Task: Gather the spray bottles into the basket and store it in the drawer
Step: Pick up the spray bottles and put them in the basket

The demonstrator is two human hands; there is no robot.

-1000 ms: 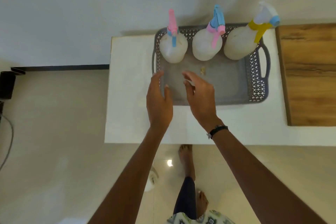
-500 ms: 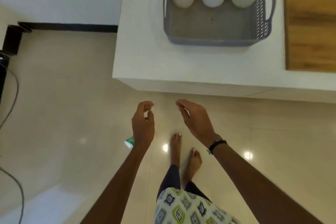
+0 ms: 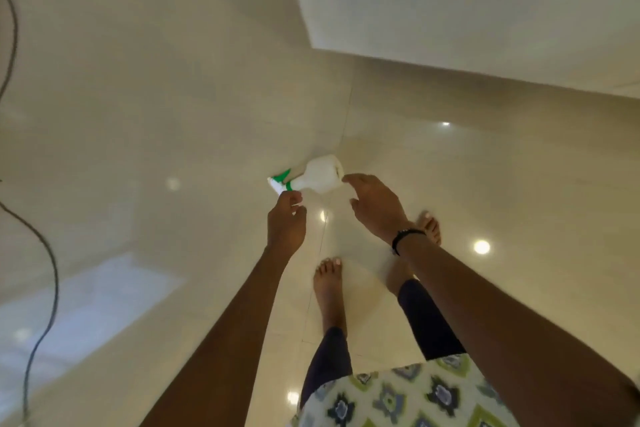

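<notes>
A white spray bottle (image 3: 320,174) with a green and white spray head lies on its side on the glossy floor, head pointing left. My left hand (image 3: 286,222) is at the spray head with its fingers curled; the frame does not show whether they grip it. My right hand (image 3: 375,204) is spread open, its fingertips at the bottle's base. The basket and the other bottles are out of view.
The white cabinet (image 3: 450,10) fills the upper right. A dark cable (image 3: 48,263) runs down the floor at the left. My bare feet (image 3: 329,284) stand just behind the bottle.
The view has dropped from the cabinet top to the floor. Both hands have moved down to the bottle lying there. The basket with three bottles has left the frame.
</notes>
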